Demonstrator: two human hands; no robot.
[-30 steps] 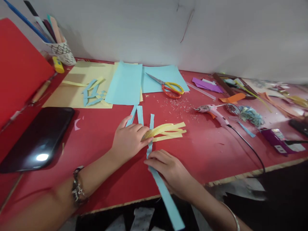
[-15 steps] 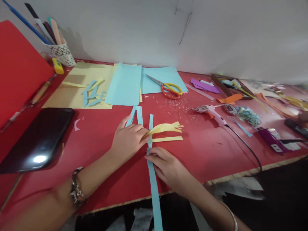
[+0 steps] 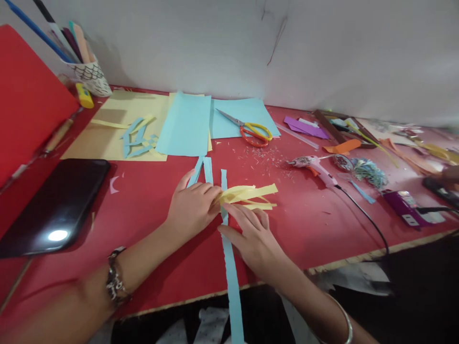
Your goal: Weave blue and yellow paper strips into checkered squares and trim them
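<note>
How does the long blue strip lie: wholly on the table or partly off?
Partly off: the long blue strip extends past the front edge of the table.

At the middle of the bench (image 3: 150, 272), the left hand (image 3: 191, 208) and right hand (image 3: 256, 241) meet around a long paper strip (image 3: 232, 286), which runs out over the front edge, while a bunch of shorter strips (image 3: 251, 192) points right from the left hand. Behind, from left to right, are a pen cup (image 3: 91, 79), a woven strip piece (image 3: 141, 138) on one sheet (image 3: 96, 148), and scissors (image 3: 241, 124) partly on another sheet (image 3: 258, 112). A phone (image 3: 53, 205) lies left of the hands, a glue gun (image 3: 322, 173) and a power socket box (image 3: 405, 208) right.
</note>
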